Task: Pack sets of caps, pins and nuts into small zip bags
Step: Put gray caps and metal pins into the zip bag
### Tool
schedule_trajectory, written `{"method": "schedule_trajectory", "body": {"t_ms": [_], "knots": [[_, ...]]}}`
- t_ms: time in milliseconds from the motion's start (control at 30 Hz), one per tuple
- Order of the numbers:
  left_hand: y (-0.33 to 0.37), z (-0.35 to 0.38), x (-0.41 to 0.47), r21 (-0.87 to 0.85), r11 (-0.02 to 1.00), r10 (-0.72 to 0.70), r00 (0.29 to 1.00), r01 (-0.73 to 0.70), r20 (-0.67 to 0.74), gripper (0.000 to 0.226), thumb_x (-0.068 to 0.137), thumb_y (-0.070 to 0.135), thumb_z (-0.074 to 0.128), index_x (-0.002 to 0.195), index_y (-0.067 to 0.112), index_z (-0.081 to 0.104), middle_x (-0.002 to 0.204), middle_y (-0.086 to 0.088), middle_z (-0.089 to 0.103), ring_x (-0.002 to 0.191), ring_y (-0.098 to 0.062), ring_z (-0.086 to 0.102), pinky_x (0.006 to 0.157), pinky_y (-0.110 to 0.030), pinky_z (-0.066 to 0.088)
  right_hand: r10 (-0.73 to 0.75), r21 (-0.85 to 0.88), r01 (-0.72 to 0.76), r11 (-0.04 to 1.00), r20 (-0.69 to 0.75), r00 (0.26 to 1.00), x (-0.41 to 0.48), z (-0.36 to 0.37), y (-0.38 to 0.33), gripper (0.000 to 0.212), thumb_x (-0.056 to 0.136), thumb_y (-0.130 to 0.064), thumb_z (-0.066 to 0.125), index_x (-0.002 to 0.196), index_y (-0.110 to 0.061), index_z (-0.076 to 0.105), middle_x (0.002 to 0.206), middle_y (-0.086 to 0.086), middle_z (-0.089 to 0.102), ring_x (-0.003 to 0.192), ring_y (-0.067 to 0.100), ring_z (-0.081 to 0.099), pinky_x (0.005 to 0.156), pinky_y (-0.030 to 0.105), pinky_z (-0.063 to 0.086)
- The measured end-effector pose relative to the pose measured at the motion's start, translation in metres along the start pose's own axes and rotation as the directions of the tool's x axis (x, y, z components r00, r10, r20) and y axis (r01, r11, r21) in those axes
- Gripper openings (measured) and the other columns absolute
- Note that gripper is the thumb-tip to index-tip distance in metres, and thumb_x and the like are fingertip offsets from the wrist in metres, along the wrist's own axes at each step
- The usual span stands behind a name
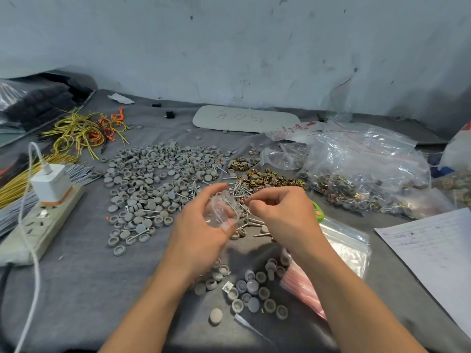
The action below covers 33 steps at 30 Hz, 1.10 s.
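Gripping the bag [222,210] over the pins [239,189], the left hand [201,225] cups it; the right hand [280,212], just right of it, pinches its fingertips together on something too small to tell.

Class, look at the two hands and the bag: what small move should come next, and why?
Probably the right hand should shift over the small clear plastic zip bag and release into it: the left hand holds that bag, and the right fingers are curled beside it as if pinching something small.
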State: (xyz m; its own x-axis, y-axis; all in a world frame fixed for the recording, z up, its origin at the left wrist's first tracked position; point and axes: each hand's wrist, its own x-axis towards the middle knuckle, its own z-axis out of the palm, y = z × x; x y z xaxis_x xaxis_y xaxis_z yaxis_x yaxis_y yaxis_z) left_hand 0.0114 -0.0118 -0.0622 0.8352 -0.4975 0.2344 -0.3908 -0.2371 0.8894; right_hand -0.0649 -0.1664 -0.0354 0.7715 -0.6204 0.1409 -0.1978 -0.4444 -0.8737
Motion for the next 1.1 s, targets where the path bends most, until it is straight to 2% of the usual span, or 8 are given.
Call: {"method": "schedule_trajectory", "body": {"t_ms": [67,200,467,567,767,867,1000,1100], "knots": [[0.000,-0.004,0.003,-0.114,0.992,-0.054,0.997,0.048,-0.050,0.067,0.079,0.020,0.086,0.125,0.059,0.057,0.112,0.012,0.075,0.102,-0.007,0.070,0.089,-0.036,0.057,0.014,-0.175,-0.009,0.984,0.025,1.000,0.000,0.000,0.001,0.018,0.089,-0.020,0.077,0.077,-0.032,0.080,0.065,-0.019,0.070,0.054,-0.002,0.062,0.048,0.013,0.046],[-0.005,-0.014,0.013,-0.385,0.921,-0.111,0.986,0.056,-0.122,0.060,0.082,-0.003,0.079,0.127,0.034,0.066,0.100,0.002,0.078,0.092,-0.009,0.074,0.077,-0.018,0.056,0.028,-0.575,0.077,0.815,0.172,0.985,-0.007,0.013,0.003,0.014,0.094,-0.025,0.071,0.100,-0.034,0.080,0.094,-0.007,0.075,0.085,0.018,0.069,0.078,0.034,0.061],[-0.007,-0.015,0.013,-0.399,0.917,-0.083,0.989,0.028,-0.120,0.061,0.081,-0.002,0.080,0.128,0.035,0.066,0.097,0.004,0.078,0.089,-0.007,0.074,0.075,-0.019,0.055,-0.066,-0.672,0.142,0.727,0.137,0.988,-0.011,0.025,0.005,0.016,0.095,-0.031,0.066,0.103,-0.035,0.078,0.098,-0.004,0.076,0.092,0.025,0.069,0.070,0.031,0.047],[-0.007,-0.015,0.011,-0.309,0.950,-0.068,0.992,0.032,-0.106,0.064,0.081,0.003,0.083,0.127,0.043,0.064,0.101,0.010,0.077,0.091,-0.005,0.074,0.077,-0.019,0.055,-0.083,-0.576,0.095,0.812,0.048,0.995,-0.007,0.019,0.007,0.013,0.097,-0.031,0.067,0.095,-0.032,0.079,0.086,-0.013,0.074,0.081,0.014,0.068,0.071,0.030,0.053],[-0.003,-0.005,0.002,-0.018,1.000,0.015,1.000,-0.015,-0.005,0.075,0.080,0.019,0.085,0.134,0.058,0.049,0.123,0.025,0.063,0.101,0.012,0.062,0.082,-0.014,0.048,-0.269,0.043,0.273,0.961,-0.079,0.960,-0.006,0.006,-0.001,0.014,0.089,-0.025,0.079,0.079,-0.034,0.081,0.072,-0.021,0.073,0.068,0.002,0.068,0.059,0.013,0.047],[-0.003,0.002,0.000,0.091,0.995,0.029,0.999,-0.034,0.046,0.082,0.077,0.012,0.083,0.132,0.060,0.047,0.108,0.027,0.064,0.087,0.018,0.061,0.061,-0.011,0.050,-0.310,0.002,0.310,0.951,0.017,0.951,-0.010,0.012,-0.006,0.014,0.087,-0.021,0.080,0.084,-0.034,0.083,0.073,-0.024,0.073,0.071,-0.003,0.068,0.062,0.010,0.047],[-0.004,0.004,-0.001,0.143,0.988,0.048,0.996,-0.058,0.076,0.083,0.073,0.007,0.077,0.131,0.059,0.049,0.099,0.037,0.062,0.095,0.020,0.058,0.068,0.001,0.043,-0.317,-0.095,0.327,0.940,0.110,0.942,-0.015,0.022,-0.006,0.018,0.087,-0.017,0.073,0.090,-0.031,0.084,0.060,-0.029,0.064,0.058,-0.001,0.060,0.054,0.009,0.040],[-0.005,0.001,0.000,0.158,0.986,0.038,0.997,-0.047,0.061,0.078,0.077,0.013,0.079,0.130,0.063,0.051,0.111,0.032,0.066,0.100,0.005,0.063,0.076,-0.012,0.047,-0.269,0.041,0.268,0.962,0.009,0.963,-0.012,0.018,-0.006,0.021,0.087,-0.019,0.070,0.086,-0.035,0.084,0.067,-0.023,0.072,0.059,0.001,0.064,0.054,0.012,0.044]]}}
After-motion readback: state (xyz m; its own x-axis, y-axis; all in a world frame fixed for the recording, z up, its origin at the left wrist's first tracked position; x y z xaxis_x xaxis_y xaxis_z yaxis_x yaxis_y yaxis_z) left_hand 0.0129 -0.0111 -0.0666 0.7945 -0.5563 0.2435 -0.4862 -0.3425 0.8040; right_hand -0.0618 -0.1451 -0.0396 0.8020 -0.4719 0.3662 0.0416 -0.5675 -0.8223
